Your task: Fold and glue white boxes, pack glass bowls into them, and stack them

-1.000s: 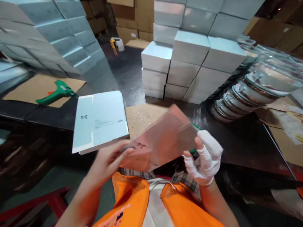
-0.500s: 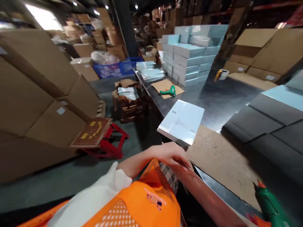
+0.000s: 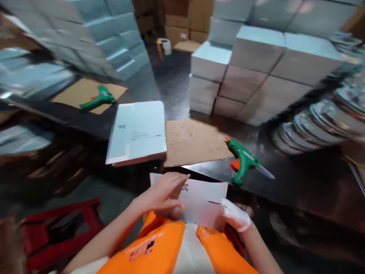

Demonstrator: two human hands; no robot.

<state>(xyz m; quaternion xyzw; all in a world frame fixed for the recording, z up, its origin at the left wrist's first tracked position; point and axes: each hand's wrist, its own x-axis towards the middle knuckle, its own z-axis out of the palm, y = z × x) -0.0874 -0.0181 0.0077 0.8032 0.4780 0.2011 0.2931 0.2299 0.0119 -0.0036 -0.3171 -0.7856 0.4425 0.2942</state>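
Note:
A flat white printed card [image 3: 201, 199] leans in front of my orange vest, just below the table edge. My bare left hand [image 3: 168, 192] lies across its left part, fingers stretched out and thumb apart. At the card's right edge is my right hand [image 3: 235, 217], in a white glove, its fingers closed on that edge. Beyond the card, a stack of similar white printed cards [image 3: 139, 131] lies at the table's near edge. A green glue gun [image 3: 243, 160] with an orange trigger and a clear glue stick rests to the right.
A brown cardboard sheet [image 3: 196, 142] lies on the dark table [image 3: 173, 80]. Left stands a second green glue gun [image 3: 99, 97] on cardboard. White boxes [image 3: 253, 72] are stacked behind, shiny round tins [image 3: 319, 118] at right. A tape dispenser [image 3: 164, 46] stands farther back; a red stool [image 3: 62, 228] is lower left.
My view has swung right and down, bringing the tins and the whole right glue gun into sight. The left hand, earlier over the other forearm, now shows on the white card.

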